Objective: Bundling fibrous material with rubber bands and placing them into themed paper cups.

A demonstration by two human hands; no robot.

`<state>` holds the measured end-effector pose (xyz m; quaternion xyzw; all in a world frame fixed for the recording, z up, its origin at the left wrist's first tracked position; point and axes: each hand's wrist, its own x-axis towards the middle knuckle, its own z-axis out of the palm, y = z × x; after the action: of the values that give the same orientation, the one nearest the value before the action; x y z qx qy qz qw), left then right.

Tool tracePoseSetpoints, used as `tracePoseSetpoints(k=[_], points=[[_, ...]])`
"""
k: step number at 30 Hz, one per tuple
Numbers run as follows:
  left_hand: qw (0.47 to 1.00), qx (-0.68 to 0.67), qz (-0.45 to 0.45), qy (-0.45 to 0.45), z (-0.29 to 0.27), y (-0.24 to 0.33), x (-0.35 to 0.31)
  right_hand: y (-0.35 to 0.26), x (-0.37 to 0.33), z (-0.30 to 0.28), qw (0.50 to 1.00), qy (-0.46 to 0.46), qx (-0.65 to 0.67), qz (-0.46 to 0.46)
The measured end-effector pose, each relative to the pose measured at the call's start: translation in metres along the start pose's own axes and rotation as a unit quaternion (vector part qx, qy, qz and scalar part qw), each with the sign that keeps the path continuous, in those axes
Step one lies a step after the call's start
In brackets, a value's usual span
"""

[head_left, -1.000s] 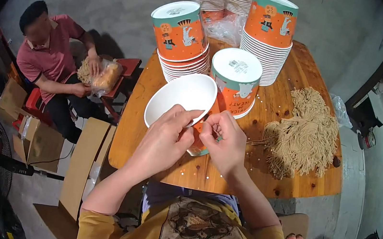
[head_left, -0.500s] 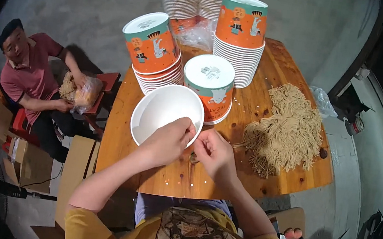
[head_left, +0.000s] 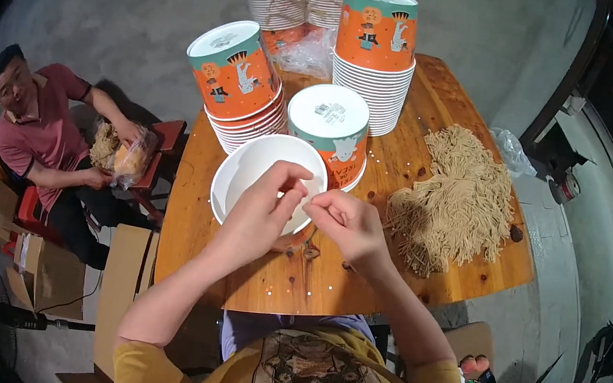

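On the round wooden table (head_left: 325, 287), a white-lined paper bowl (head_left: 255, 173) lies tilted with its open mouth facing the camera, near the table's left-centre. The left hand (head_left: 261, 213) rests over the bowl's near rim, fingers curled and thumb meeting the fingertips at the rim edge. The right hand (head_left: 348, 224) sits just beside it on the right, fingers pinched together close to the left hand's fingertips. Whether either hand has a firm hold on the rim, or on some small item between them, cannot be determined.

Just beyond the bowl stands an upturned orange and teal printed paper bowl (head_left: 330, 132), base up. To the far left of it, a leaning stack of the same printed bowls (head_left: 239, 86); to the far right, an upright stack (head_left: 375, 53). Behind these, at the table's far edge, are taller striped stacks in clear plastic wrap (head_left: 300, 5).

A heap of pale dried noodles (head_left: 456, 203) lies on the right side of the table, well apart from the hands.

At left, beyond the table, a seated person in a red shirt (head_left: 39, 133) holds a clear bag (head_left: 128, 160) with both hands. Cardboard boxes (head_left: 49, 266) stand on the floor near left.
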<state>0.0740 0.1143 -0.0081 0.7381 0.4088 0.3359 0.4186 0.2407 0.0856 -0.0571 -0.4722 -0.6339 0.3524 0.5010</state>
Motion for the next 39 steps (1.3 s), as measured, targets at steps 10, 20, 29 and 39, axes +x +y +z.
tracePoseSetpoints(k=[10, 20, 29, 39], points=[[0.963, -0.095, -0.182, -0.177, 0.006, -0.004, 0.002, 0.003, -0.023, -0.006, 0.979, 0.014, 0.196, 0.06], [0.947, -0.165, -0.176, -0.212, 0.037, 0.001, 0.009, -0.004, -0.039, -0.043, 0.975, 0.007, 0.191, 0.111], [0.908, -0.304, -0.202, -0.207, 0.039, 0.002, 0.014, -0.042, -0.039, -0.104, 0.945, -0.179, -0.27, -0.045], [0.916, -0.25, -0.177, -0.26, 0.046, 0.001, 0.02, -0.037, -0.006, -0.09, 0.952, -0.161, -0.193, -0.177]])
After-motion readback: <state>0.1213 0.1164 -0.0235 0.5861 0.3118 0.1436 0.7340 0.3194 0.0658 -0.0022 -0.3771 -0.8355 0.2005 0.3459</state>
